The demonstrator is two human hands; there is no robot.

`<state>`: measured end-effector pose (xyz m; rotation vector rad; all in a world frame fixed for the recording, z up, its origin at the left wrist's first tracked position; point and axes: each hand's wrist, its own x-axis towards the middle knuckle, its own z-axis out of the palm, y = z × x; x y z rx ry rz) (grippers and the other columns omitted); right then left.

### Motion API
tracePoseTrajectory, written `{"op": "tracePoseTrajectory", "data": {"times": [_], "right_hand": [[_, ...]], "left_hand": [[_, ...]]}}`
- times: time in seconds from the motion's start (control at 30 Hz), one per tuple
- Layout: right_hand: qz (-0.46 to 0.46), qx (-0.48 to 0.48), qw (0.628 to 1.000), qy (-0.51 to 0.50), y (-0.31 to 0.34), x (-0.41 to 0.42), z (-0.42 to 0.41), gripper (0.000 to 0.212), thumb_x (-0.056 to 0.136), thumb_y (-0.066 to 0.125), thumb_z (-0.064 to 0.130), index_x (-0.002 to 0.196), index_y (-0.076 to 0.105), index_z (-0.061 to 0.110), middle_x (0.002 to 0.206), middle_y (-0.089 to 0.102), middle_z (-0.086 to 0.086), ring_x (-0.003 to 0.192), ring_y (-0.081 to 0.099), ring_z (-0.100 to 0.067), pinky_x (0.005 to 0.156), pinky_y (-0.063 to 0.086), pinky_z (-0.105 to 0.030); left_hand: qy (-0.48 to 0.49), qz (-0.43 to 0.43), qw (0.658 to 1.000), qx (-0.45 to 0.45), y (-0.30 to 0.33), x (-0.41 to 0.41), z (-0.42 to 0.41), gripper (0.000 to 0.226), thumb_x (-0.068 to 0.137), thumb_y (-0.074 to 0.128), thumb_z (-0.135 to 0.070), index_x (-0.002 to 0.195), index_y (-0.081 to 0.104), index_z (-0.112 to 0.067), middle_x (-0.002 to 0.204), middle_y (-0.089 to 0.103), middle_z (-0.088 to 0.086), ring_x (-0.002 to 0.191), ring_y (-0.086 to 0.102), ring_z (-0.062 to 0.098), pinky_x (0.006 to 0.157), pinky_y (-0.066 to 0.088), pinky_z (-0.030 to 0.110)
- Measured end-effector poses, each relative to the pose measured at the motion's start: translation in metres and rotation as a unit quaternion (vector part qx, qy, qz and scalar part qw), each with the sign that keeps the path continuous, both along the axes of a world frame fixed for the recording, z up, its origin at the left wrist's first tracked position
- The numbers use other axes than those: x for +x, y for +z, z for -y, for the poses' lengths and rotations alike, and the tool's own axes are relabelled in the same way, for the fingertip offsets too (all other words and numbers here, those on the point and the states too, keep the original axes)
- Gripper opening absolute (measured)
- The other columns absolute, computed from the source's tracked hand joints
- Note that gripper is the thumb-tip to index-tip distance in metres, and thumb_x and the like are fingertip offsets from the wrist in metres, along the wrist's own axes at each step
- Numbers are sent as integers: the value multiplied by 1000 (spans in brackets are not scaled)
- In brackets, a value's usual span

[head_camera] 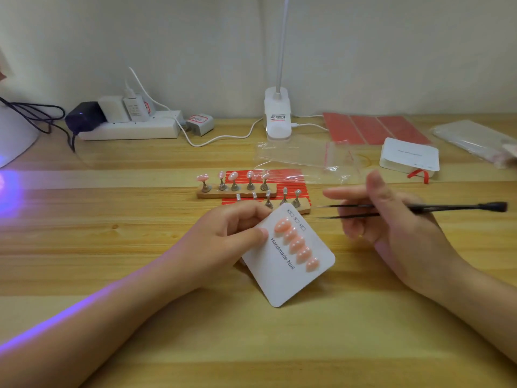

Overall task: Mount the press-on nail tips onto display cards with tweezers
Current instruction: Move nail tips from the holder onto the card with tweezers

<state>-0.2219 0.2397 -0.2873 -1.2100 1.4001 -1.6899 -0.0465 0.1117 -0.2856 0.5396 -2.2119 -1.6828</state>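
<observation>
Pink nail tips (297, 245) sat on the card (291, 264) our left hand (237, 233) pinched; our right hand (391, 219) gripped black tweezers (419, 210), both hands apart above the surface (140, 247).

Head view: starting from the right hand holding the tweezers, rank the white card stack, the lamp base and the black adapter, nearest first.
1. White card stack, just behind the right hand, which holds the tweezers.
2. Lamp base, farther back, toward the middle.
3. Black adapter, far left on the power strip.
</observation>
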Motion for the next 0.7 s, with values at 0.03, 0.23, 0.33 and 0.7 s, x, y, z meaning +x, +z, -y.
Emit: {"op": "tracePoseTrajectory", "data": {"times": [0.03,0.23,0.33,0.7], "right_hand": [[4,0,1000,8,-1,0,1,47,63,63,69,77,77,26,61,63,4,55,56,-7,53,46,-15],[23,30,999,25,0,0,1,36,42,86,50,58,68,23,58,67,-3,57,67,-15,52,53,-18],[47,35,998,15,-2,-1,3,22,47,81,33,56,63,25,56,65,-3,56,67,-15,49,51,-18],[36,56,997,28,-2,1,6,22,47,76,24,56,56,21,55,62,-2,52,63,-13,48,50,-18]], "left_hand": [[-3,6,1000,-6,0,0,0,16,93,50,-6,91,62,-16,79,70,-11,70,63,1,55,46,12],[2,10,1000,-12,-2,-1,1,26,93,47,-4,92,64,-23,80,70,-16,71,62,-2,58,46,12],[7,1,1000,-2,-2,-2,0,34,91,48,-3,87,66,-31,82,71,-19,78,64,-5,66,46,9],[23,4,1000,-20,-1,-3,-1,36,91,51,-5,86,63,-39,81,69,-27,77,63,-10,65,46,6]]}}
